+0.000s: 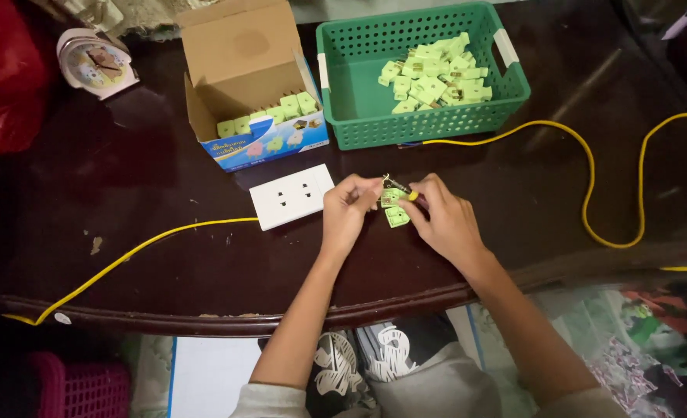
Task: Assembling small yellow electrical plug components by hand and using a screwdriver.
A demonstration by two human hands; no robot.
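My left hand (pixel 346 210) and my right hand (pixel 445 220) meet over the dark table, just right of a white double socket plate (pixel 291 195). Between the fingertips is a small light green plug adapter (pixel 395 207) with metal prongs, pinched from the left by my left hand. My right hand holds a small yellow-handled tool (pixel 402 190) against the adapter's top. How the adapter is held underneath is hidden by the fingers.
A green plastic basket (pixel 359 93) at the back holds several green adapters. An open cardboard box (pixel 244 85) with more adapters stands left of it. A yellow cable (pixel 591 178) loops across the table. A small clock (pixel 96 62) lies far left; a red bag (pixel 3 70) beyond.
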